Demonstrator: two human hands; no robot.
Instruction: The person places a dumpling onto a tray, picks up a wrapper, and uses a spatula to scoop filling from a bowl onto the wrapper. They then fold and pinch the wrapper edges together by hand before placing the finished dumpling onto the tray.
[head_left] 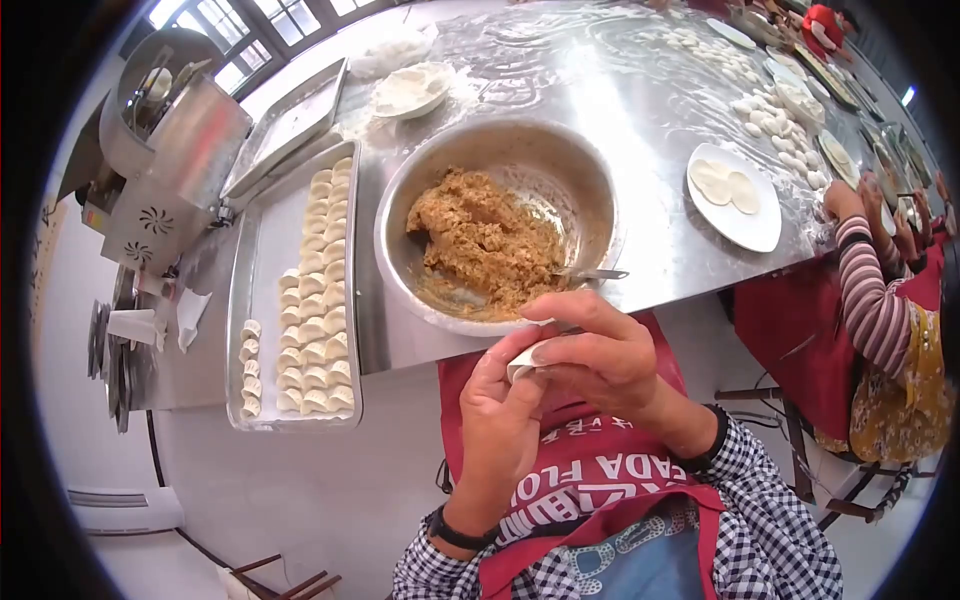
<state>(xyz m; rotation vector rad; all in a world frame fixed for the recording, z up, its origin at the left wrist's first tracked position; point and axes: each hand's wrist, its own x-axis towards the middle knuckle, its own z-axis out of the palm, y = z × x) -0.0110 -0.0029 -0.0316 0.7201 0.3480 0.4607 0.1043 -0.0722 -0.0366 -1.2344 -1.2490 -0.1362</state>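
A communal dumpling-making kitchen: a long floured stainless-steel table (640, 110) holds a large metal bowl of brown minced filling (490, 240), a steel tray of folded white dumplings (305, 300) and white plates of round wrappers (735, 195); aproned workers sit alongside.

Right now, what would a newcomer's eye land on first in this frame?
The big metal bowl of brown filling at the table's near edge. Just below it, the left hand and right hand pinch a dumpling together. To the left, a tray of finished dumplings in neat rows.
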